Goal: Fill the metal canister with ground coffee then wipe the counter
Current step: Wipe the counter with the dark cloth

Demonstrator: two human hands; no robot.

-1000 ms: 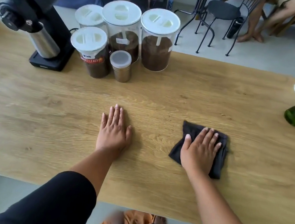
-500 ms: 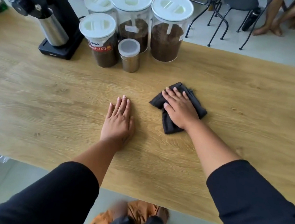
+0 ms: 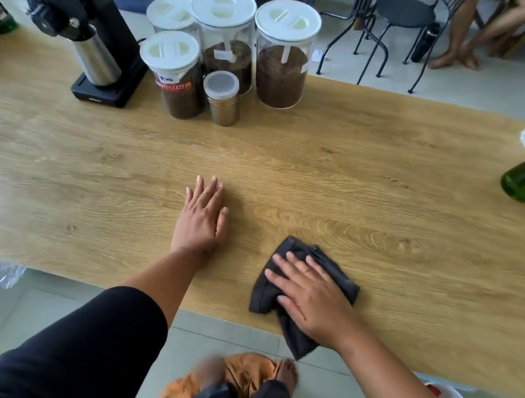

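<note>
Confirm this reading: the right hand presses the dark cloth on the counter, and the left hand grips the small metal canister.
Not quite. The left hand grips nothing: it lies flat on the counter, apart from the metal canister, which stands lidded by the jars. The head view shows it. The right hand does press the dark cloth on the counter.

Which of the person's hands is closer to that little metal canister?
Left. The left hand lies flat straight before the metal canister; the right hand presses the cloth farther off, nearer the person.
</note>
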